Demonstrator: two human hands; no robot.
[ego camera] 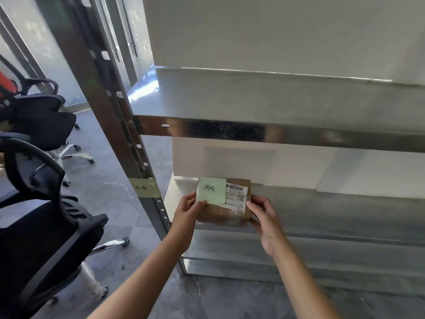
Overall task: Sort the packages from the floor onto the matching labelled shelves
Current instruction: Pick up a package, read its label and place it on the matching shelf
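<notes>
- Head view, far left: black office chairs [46, 226] stand on the grey floor [110, 185]; no packages show on the floor here, so how many wait to be sorted cannot be told
- Shelf upright [128, 134] carries a green tape label [145, 190]; its writing is too small to read surely
- Left hand [186, 214] grips the left end of the cardboard package [224, 214], fingers curled under, thumb on its green handwritten note [212, 191]
- Package sits at the front left of the lower shelf [322, 210], a shipping label [236, 195] beside the note; whether its base rests fully cannot be told
- Right hand [264, 218] grasps the right end, fingers curled round it
- Judged: this package is nearly placed; letting go remains; the upper shelf [276, 102] shows no package
</notes>
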